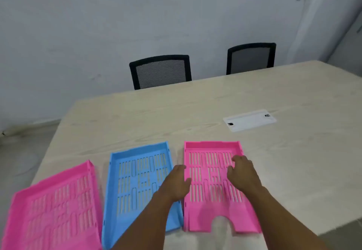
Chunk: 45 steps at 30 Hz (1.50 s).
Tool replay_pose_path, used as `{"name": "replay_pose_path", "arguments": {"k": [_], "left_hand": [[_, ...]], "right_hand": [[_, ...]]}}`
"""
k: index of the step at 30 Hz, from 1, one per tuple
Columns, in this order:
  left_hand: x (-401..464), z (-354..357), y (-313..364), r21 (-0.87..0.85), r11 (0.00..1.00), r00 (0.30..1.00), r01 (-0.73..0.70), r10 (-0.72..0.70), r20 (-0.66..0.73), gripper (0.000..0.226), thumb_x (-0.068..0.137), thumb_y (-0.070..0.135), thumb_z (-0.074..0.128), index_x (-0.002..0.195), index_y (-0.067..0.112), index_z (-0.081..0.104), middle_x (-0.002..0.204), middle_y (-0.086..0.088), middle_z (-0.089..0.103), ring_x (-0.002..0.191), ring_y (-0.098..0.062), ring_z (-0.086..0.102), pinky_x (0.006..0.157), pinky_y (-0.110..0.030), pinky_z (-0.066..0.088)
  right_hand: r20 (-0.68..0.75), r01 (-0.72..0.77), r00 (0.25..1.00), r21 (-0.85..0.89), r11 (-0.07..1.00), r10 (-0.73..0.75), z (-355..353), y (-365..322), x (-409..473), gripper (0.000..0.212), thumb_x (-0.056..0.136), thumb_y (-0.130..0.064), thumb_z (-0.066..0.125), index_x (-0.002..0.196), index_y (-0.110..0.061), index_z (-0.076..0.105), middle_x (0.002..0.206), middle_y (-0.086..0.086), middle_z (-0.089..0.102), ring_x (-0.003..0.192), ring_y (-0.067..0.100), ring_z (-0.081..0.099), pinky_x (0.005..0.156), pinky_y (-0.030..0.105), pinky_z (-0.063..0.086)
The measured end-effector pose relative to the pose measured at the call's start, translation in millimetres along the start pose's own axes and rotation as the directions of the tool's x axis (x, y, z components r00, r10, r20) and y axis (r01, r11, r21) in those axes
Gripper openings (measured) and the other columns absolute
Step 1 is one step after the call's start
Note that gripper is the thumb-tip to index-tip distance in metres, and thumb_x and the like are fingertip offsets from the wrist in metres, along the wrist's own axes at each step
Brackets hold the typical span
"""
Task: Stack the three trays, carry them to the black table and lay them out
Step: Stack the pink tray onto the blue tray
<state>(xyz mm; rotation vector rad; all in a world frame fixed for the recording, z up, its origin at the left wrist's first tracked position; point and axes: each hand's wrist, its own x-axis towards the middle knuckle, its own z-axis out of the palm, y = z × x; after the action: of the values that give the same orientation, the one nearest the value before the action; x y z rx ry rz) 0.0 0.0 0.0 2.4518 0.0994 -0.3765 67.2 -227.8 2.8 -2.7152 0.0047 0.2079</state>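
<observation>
Both bare hands reach over the right-hand pink tray (212,183), the landmark here. Left hand (177,183) hovers at that tray's left wall, fingers loosely spread, holding nothing. Right hand (242,173) sits above its slotted floor near the right wall, fingers curled downward; whether it grips the tray cannot be told. Just left of this tray lies a blue tray (137,187), and further left a second pink tray (54,208), all flat on a pale wood-grain table (215,102). Beyond the landmark tray, a white cable hatch (249,120) is set into the tabletop. Two black mesh chairs (160,71) stand behind against a grey wall. No readable writing shows.
</observation>
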Motion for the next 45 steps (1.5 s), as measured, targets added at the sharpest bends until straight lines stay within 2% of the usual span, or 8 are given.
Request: {"name": "replay_pose_path", "arguments": {"k": [5, 14, 18, 21, 28, 34, 41, 45], "left_hand": [[-6, 20, -2, -0.079, 0.994, 0.996, 0.077, -0.074, 0.048, 0.055, 0.099, 0.024, 0.05, 0.149, 0.008, 0.033, 0.151, -0.013, 0.042, 0.143, -0.029, 0.038, 0.117, -0.032, 0.028], [20, 69, -23, -0.157, 0.965, 0.978, 0.209, -0.201, 0.064, 0.073, 0.093, 0.038, 0.046, 0.157, 0.018, 0.017, 0.161, -0.014, 0.03, 0.147, -0.028, 0.033, 0.12, -0.049, 0.032], [4, 61, 8, -0.258, 0.923, 0.958, 0.286, -0.28, 0.062, 0.078, 0.101, 0.023, 0.048, 0.159, 0.008, -0.001, 0.166, -0.013, 0.016, 0.153, -0.03, 0.02, 0.124, -0.044, 0.023], [5, 65, 15, -0.3, 0.899, 0.945, 0.319, -0.327, 0.026, 0.077, 0.101, 0.015, 0.049, 0.159, 0.006, -0.001, 0.167, -0.013, 0.013, 0.154, -0.03, 0.016, 0.125, -0.041, 0.02], [8, 71, 8, -0.483, 0.826, 0.946, 0.289, -0.324, 0.013, 0.074, 0.096, 0.026, 0.054, 0.157, 0.035, 0.014, 0.161, -0.007, 0.034, 0.143, -0.031, 0.041, 0.113, -0.054, 0.041], [11, 38, 25, -0.611, 0.774, 0.947, 0.165, -0.298, -0.123, 0.071, 0.096, 0.023, 0.061, 0.156, 0.027, 0.025, 0.158, -0.002, 0.038, 0.142, -0.028, 0.042, 0.114, -0.051, 0.041], [5, -4, 2, -0.688, 0.722, 0.916, 0.077, -0.323, -0.236, 0.058, 0.097, 0.024, 0.06, 0.15, 0.024, 0.038, 0.137, -0.005, 0.06, 0.109, -0.024, 0.068, 0.09, -0.049, 0.06], [-12, -29, -25, -0.699, 0.712, 0.87, 0.063, -0.383, -0.311, 0.055, 0.094, 0.019, 0.065, 0.146, 0.016, 0.046, 0.134, -0.004, 0.064, 0.116, -0.025, 0.065, 0.1, -0.051, 0.053]], "right_hand": [[0.04, -0.222, 0.975, 0.066, 0.973, 0.22, 17, 50, -29, 0.052, 0.088, -0.012, 0.056, 0.138, 0.0, 0.044, 0.134, 0.023, 0.049, 0.123, 0.041, 0.048, 0.101, 0.048, 0.046], [0.112, -0.285, 0.958, 0.311, 0.907, 0.263, 39, 75, -44, 0.064, 0.091, 0.002, 0.05, 0.151, -0.002, 0.028, 0.135, 0.024, 0.053, 0.122, 0.041, 0.056, 0.1, 0.049, 0.049], [0.14, -0.325, 0.946, 0.353, 0.877, 0.294, 34, 76, -47, 0.044, 0.088, 0.007, 0.04, 0.13, -0.002, 0.045, 0.102, 0.015, 0.065, 0.091, 0.034, 0.066, 0.079, 0.046, 0.057], [0.124, -0.318, 0.948, 0.357, 0.879, 0.293, 30, 74, -50, 0.034, 0.088, 0.013, 0.037, 0.115, -0.003, 0.05, 0.073, -0.004, 0.054, 0.063, 0.009, 0.054, 0.059, 0.028, 0.044], [-0.05, -0.278, 0.947, 0.363, 0.889, 0.317, 21, 73, -46, 0.026, 0.083, 0.01, 0.043, 0.095, -0.01, 0.054, 0.066, 0.004, 0.06, 0.057, 0.019, 0.059, 0.052, 0.034, 0.05], [-0.179, -0.218, 0.938, 0.364, 0.905, 0.298, 11, 61, -32, 0.026, 0.085, 0.004, 0.046, 0.103, -0.009, 0.059, 0.074, 0.014, 0.065, 0.063, 0.032, 0.061, 0.058, 0.032, 0.042], [-0.214, -0.119, 0.953, 0.389, 0.913, 0.216, 15, 18, -31, 0.014, 0.086, 0.0, 0.047, 0.086, -0.008, 0.058, 0.065, 0.009, 0.061, 0.053, 0.021, 0.057, 0.05, 0.029, 0.039], [-0.203, -0.072, 0.965, 0.404, 0.912, 0.166, 26, -18, -31, 0.014, 0.086, -0.004, 0.049, 0.075, -0.009, 0.055, 0.06, 0.009, 0.06, 0.054, 0.024, 0.056, 0.048, 0.032, 0.038]]}}
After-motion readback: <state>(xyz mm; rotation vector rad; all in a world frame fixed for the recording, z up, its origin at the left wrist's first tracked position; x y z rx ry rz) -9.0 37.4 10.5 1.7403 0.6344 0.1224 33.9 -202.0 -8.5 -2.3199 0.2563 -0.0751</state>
